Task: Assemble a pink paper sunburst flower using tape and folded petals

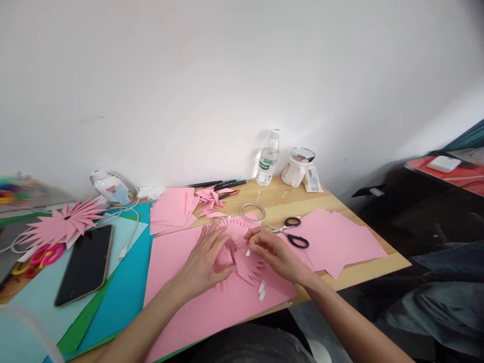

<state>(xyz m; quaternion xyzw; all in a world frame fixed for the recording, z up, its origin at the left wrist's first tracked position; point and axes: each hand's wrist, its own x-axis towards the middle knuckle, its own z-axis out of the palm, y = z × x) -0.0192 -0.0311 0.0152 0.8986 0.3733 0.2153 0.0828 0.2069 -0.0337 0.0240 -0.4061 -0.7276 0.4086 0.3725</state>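
Note:
A round rosette of folded pink paper [242, 232] with pointed tips lies on a large pink sheet [181, 312] in front of me. My left hand [206, 257] rests over the rosette's left side, fingers stretched and thumb apart. On the opposite side, my right hand [270, 249] is closed in a pinch. A small white strip [248, 252] shows at its fingertips. More small white pieces [261, 290] lie on the pink sheet below the right hand. Black-handled scissors [297, 239] and a roll of tape [253, 213] lie just beyond it.
Pink sheets [336, 239] are stacked right, others [172, 209] at the back beside folded pieces [209, 201] and pens [230, 185]. A water bottle [267, 161] and mug [295, 169] stand by the wall. A phone [86, 264] and another rosette [68, 219] lie left.

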